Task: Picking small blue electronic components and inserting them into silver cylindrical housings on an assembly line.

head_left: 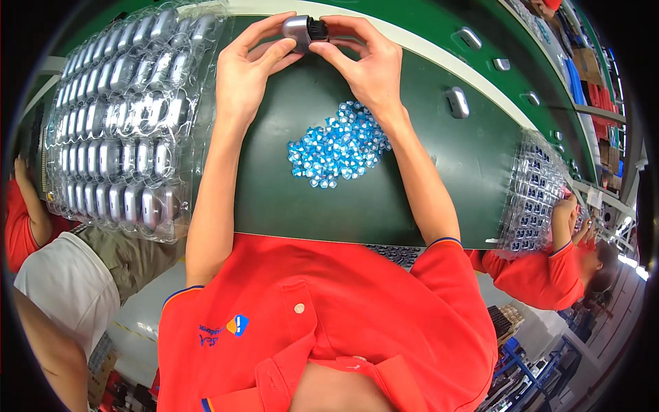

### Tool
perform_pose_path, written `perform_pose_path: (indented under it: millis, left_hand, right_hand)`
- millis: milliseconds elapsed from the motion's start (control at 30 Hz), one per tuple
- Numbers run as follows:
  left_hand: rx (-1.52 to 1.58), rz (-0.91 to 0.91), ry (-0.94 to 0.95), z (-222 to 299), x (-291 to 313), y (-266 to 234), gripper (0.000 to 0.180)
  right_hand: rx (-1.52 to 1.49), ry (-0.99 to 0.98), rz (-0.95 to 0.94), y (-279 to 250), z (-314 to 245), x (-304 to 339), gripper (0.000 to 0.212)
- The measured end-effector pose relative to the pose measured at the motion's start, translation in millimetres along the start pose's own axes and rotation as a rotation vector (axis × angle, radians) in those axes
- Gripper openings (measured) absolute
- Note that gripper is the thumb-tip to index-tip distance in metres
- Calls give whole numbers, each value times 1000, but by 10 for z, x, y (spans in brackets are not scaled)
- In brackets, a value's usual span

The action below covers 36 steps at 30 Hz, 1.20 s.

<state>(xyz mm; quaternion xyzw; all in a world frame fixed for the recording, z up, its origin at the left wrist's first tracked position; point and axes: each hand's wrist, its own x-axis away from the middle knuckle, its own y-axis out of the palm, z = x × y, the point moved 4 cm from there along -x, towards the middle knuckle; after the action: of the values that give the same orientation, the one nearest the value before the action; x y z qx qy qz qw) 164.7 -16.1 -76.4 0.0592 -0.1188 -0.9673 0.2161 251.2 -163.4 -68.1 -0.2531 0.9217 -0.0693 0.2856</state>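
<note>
At the far side of the green table, both my hands hold a small rounded silver-grey case point(296, 29) between them. My left hand point(246, 69) is closed on the silver shell, thumb below and fingers above. My right hand point(371, 65) pinches the black part point(318, 30) at the case's right end; whether this part sits inside or is separate, I cannot tell. Nearer to me, below the hands, lies a heap of tiny shiny blue-and-white pieces point(336, 147). Another silver case point(457, 102) rests on the table right of my right hand.
Stacked clear plastic trays point(207, 75) full of silver cases stand at the left. Beyond a pale rail point(439, 60), several cases lie on a green belt point(484, 51). Trays of dark parts point(532, 185) are at the right, by a co-worker's arm point(563, 220). Other people stand left.
</note>
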Motion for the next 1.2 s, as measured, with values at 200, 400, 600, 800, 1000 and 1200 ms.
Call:
perform_pose_path:
  millis: [200,400,600,800,1000,1200]
  left_hand:
    - [-27,-22,-33,-31,1,-32,37]
    - [-40,-16,-81,-135,-10,-60,35]
    - [-61,-18,-143,-193,3,-77,36]
    - [462,-325,-49,-330,-126,-88,39]
    - [48,-120,-235,-178,-108,47,39]
    - [-84,-226,-164,-149,-201,115,36]
  right_hand:
    - [128,-4,45,17,-93,44,35]
    - [253,-2,88,24,-125,97,35]
    - [70,117,-6,58,58,126,35]
    - [-235,336,-128,72,360,156,45]
    - [-761,608,-149,-2,400,83,39]
    - [-1170,653,-280,135,410,167,48]
